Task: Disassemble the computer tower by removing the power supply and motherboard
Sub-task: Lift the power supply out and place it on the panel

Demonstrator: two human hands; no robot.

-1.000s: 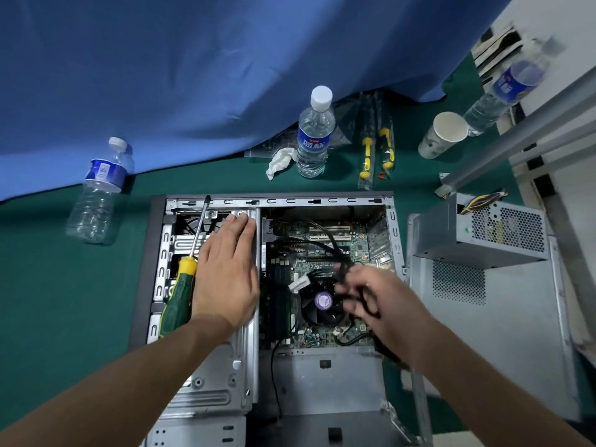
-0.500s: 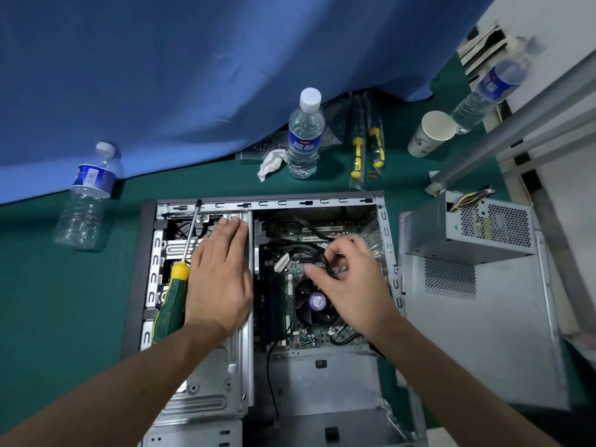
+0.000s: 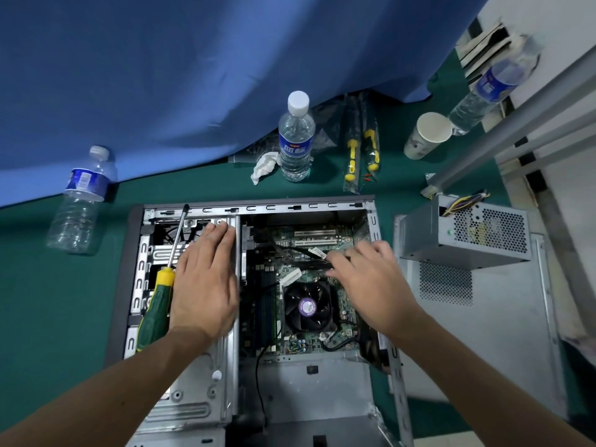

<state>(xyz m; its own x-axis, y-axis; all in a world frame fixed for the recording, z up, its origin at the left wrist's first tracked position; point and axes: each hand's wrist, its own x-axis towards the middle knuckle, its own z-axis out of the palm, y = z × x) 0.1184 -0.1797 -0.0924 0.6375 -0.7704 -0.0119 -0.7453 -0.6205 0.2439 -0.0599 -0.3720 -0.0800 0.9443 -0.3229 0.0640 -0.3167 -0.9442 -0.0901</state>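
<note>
Green-handled screwdriver (image 3: 154,312) beside your flat, relaxed left hand (image 3: 204,285) on the tower (image 3: 190,398), right hand (image 3: 371,285) pinching black cables (image 3: 309,259) over the motherboard (image 3: 309,240).

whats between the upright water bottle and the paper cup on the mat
In the head view, two bagged yellow-handled screwdrivers lie between the upright water bottle and the paper cup.

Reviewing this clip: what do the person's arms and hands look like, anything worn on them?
Both forearms are bare up to the frame edge, no sleeves showing. The left hand and right hand wear no gloves; no watch, ring or wristband is visible on either.
</note>
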